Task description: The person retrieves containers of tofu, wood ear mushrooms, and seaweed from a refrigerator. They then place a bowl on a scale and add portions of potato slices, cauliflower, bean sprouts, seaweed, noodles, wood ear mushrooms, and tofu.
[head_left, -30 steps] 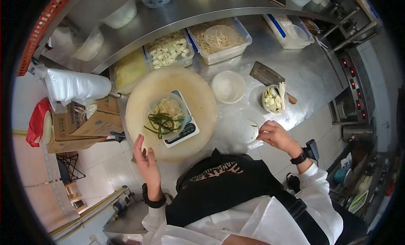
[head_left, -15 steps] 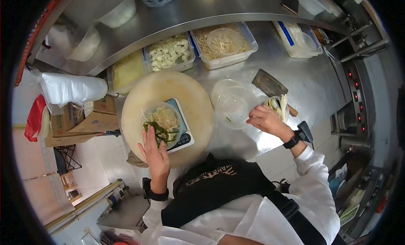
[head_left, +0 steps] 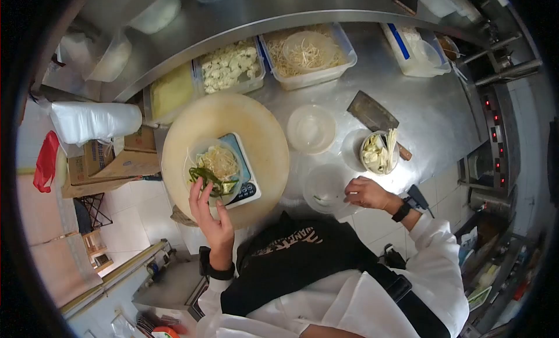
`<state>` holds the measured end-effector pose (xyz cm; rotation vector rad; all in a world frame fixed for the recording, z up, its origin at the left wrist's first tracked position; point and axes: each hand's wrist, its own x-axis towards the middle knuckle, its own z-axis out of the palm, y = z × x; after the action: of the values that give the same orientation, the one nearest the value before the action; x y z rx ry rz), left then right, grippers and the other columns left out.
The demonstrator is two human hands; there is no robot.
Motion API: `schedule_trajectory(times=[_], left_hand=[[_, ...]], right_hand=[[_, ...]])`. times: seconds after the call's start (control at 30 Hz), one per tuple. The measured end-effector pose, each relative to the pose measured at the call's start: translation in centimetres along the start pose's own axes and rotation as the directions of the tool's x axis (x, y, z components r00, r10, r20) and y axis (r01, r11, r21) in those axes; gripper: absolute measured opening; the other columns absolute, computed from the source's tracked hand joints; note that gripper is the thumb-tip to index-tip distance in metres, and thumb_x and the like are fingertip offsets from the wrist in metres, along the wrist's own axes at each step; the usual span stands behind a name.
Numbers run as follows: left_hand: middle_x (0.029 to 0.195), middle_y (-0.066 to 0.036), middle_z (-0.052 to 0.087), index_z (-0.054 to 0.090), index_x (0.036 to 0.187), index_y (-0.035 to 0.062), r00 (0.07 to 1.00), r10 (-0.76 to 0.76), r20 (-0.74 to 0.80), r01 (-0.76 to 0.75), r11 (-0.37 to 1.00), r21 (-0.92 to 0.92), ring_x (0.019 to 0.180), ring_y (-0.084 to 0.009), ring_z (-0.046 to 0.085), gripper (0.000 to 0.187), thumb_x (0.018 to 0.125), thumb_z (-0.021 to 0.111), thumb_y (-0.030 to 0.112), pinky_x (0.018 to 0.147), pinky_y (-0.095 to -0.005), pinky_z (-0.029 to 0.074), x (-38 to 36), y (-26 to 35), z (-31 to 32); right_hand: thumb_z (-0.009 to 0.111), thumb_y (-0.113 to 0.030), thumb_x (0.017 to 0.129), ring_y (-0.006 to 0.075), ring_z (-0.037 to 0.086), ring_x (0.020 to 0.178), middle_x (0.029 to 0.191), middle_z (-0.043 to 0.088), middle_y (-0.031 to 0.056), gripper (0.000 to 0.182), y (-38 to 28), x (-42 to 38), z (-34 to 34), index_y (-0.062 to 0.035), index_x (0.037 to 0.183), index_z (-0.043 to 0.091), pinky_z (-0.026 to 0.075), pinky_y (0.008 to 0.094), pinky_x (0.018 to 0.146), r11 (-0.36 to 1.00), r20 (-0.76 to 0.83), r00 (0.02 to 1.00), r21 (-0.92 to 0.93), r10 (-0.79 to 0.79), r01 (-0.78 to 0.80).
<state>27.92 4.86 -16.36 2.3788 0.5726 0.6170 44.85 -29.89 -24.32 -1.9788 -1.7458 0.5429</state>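
Note:
My right hand (head_left: 370, 194) pinches the rim of a clear plastic bowl (head_left: 317, 185), which has a small green scrap inside. My left hand (head_left: 214, 221) is open, its fingertips at the dark green strips (head_left: 214, 183) in another clear bowl (head_left: 198, 151). That bowl also holds pale bean sprouts (head_left: 221, 162) and sits on a digital kitchen scale (head_left: 249, 190). Under the scale is a thick round chopping board (head_left: 266, 128). Beyond my right hand stands a tub of cut vegetables and enoki-like stalks (head_left: 377, 154).
A cleaver (head_left: 372, 111) lies on the steel counter (head_left: 431, 111) behind the tub. An empty clear bowl (head_left: 311, 129) stands right of the board. Containers of cauliflower (head_left: 230, 67) and bean sprouts (head_left: 273, 52) line the back beneath a steel shelf (head_left: 233, 23).
My right hand has drawn the clear bowl toward me, away from another bowl that now shows behind it. My left hand has shifted slightly down beside the bowl on the scale.

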Motion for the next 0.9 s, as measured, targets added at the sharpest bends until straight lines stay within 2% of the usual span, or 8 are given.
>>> schedule_trajectory(times=[0.17,0.23,0.4,0.5,0.6,0.7,0.77,0.9], left_hand=[[0.128,-0.017,0.041,0.051,0.111,0.0014,1.000,0.017,0.023,-0.016,0.999,-0.028,0.124,-0.0351,0.031,0.033,0.078,0.046,0.001,0.103,-0.0436,0.022,0.2,-0.1,-0.7],[0.127,-0.017,0.041,0.051,0.110,0.0009,1.000,-0.016,0.014,0.017,0.999,-0.038,0.124,-0.0350,0.031,0.032,0.078,0.045,0.001,0.103,-0.0441,0.021,0.2,0.0,-1.1],[0.126,-0.018,0.041,0.052,0.108,0.0017,0.991,-0.133,0.023,0.132,0.991,0.024,0.122,-0.0343,0.033,0.029,0.079,0.044,0.002,0.102,-0.0431,0.024,0.1,0.5,-1.6],[0.126,-0.017,0.040,0.052,0.107,0.0017,0.990,-0.142,0.003,0.142,0.989,0.033,0.122,-0.0349,0.034,0.029,0.079,0.045,0.003,0.101,-0.0439,0.024,0.0,0.9,-2.0],[0.125,-0.018,0.043,0.052,0.108,0.0008,0.983,-0.180,-0.045,0.181,0.983,0.011,0.121,-0.0375,0.034,0.031,0.077,0.045,-0.001,0.102,-0.0457,0.024,-1.2,0.5,-2.6],[0.124,-0.019,0.044,0.052,0.110,0.0012,0.973,-0.204,-0.105,0.211,0.976,0.056,0.119,-0.0376,0.036,0.032,0.078,0.047,0.001,0.100,-0.0458,0.026,-1.7,0.7,-3.4],[0.121,-0.019,0.047,0.054,0.109,0.0019,0.955,-0.232,-0.184,0.252,0.964,0.091,0.115,-0.0369,0.040,0.028,0.082,0.048,0.005,0.097,-0.0456,0.029,-2.3,1.5,-3.6],[0.116,-0.020,0.051,0.057,0.107,0.0030,0.917,-0.285,-0.279,0.332,0.933,0.137,0.109,-0.0358,0.046,0.024,0.086,0.049,0.012,0.093,-0.0453,0.034,-2.5,2.5,-3.3]], right_hand=[[0.062,-0.017,0.073,0.0198,0.051,0.096,0.101,0.055,0.0038,0.019,3.4,-1.1,2.6,-0.0110,0.090,0.059,0.042,0.0334,0.079,0.958,0.216,0.969,-0.279,0.124,-0.060],[0.064,-0.016,0.068,0.0217,0.051,0.097,0.098,0.056,0.0032,0.026,4.1,-0.8,-0.4,-0.0081,0.092,0.058,0.042,0.0328,0.080,0.998,0.241,0.970,0.038,0.044,-0.054],[0.058,-0.009,0.070,0.0294,0.052,0.080,0.086,0.055,0.0110,0.017,6.6,7.7,-21.1,-0.0056,0.086,0.057,0.044,0.0379,0.071,0.896,-0.346,0.928,-0.443,-0.137,-0.033],[0.054,-0.003,0.076,0.0268,0.054,0.072,0.078,0.055,0.0120,0.011,9.9,14.1,-34.7,-0.0020,0.088,0.055,0.044,0.0340,0.064,0.958,-0.773,0.628,-0.102,0.094,-0.269],[0.053,-0.009,0.077,0.0263,0.060,0.081,0.091,0.062,0.0138,0.017,18.4,19.7,-44.1,-0.0041,0.091,0.059,0.046,0.0361,0.072,0.875,-0.794,0.594,-0.194,0.126,-0.444],[0.049,-0.017,0.075,0.0266,0.058,0.084,0.092,0.061,0.0123,0.025,30.6,24.8,-47.9,-0.0072,0.096,0.059,0.044,0.0344,0.078,0.635,-0.454,0.871,-0.620,0.191,-0.462],[0.050,-0.024,0.074,0.0268,0.054,0.098,0.105,0.058,0.0132,0.034,25.4,26.9,-47.4,-0.0106,0.104,0.059,0.040,0.0345,0.086,0.546,-0.377,0.750,-0.520,0.544,-0.657],[0.054,-0.036,0.076,0.0299,0.045,0.113,0.120,0.052,0.0133,0.046,30.7,29.1,-45.6,-0.0104,0.114,0.055,0.035,0.0355,0.094,0.535,-0.706,0.690,-0.526,0.160,-0.661]])
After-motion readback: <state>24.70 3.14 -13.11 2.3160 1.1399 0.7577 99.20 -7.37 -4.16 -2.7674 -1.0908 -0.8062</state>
